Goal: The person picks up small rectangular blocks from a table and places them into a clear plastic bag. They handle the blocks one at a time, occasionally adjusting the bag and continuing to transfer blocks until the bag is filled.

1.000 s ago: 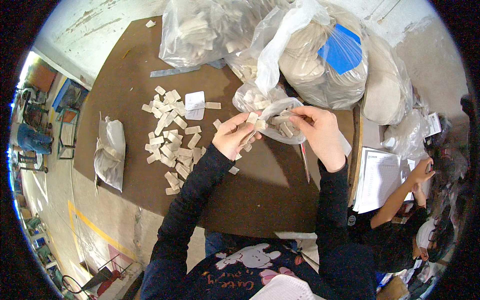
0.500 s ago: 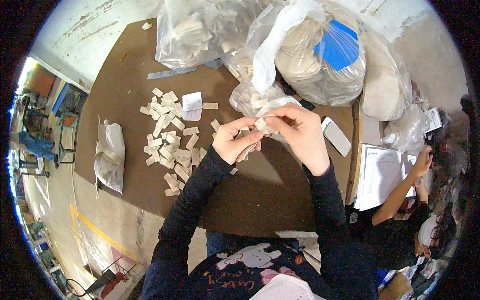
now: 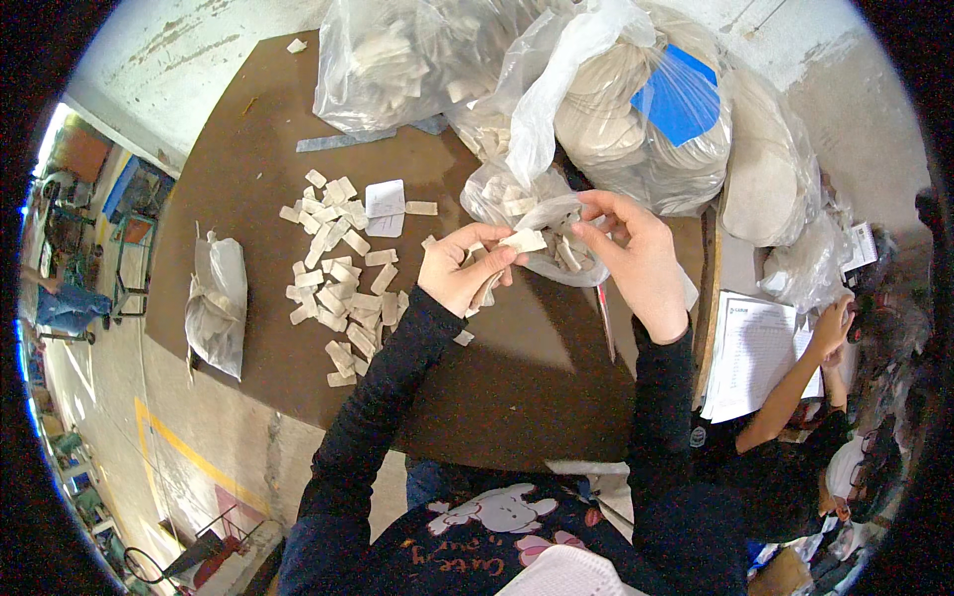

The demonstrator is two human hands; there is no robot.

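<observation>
My left hand (image 3: 463, 272) is closed on several small cream fabric strips. One strip (image 3: 524, 241) sticks out flat from between its thumb and forefinger, and others (image 3: 486, 289) are tucked under the fingers. My right hand (image 3: 638, 260) is beside it, thumb and forefinger apart, at the rim of a clear plastic bag (image 3: 592, 274) holding more strips. I see nothing between its fingertips. To the left of my hands, many similar strips (image 3: 343, 288) lie in a loose pile on the brown table (image 3: 497, 407).
Large clear bags (image 3: 626, 149) of cream pieces stand at the back. A white paper slip (image 3: 385, 207) lies by the pile, a small filled bag (image 3: 216, 308) at left. A thin red-edged tool (image 3: 606, 323) lies near my right hand. At right, a co-worker's hands (image 3: 833, 328) are beside printed sheets (image 3: 747, 348).
My right hand has drawn away from the left, rightward to the bag rim, uncovering the bag's strips and the red-edged tool. My left hand still holds its strips.
</observation>
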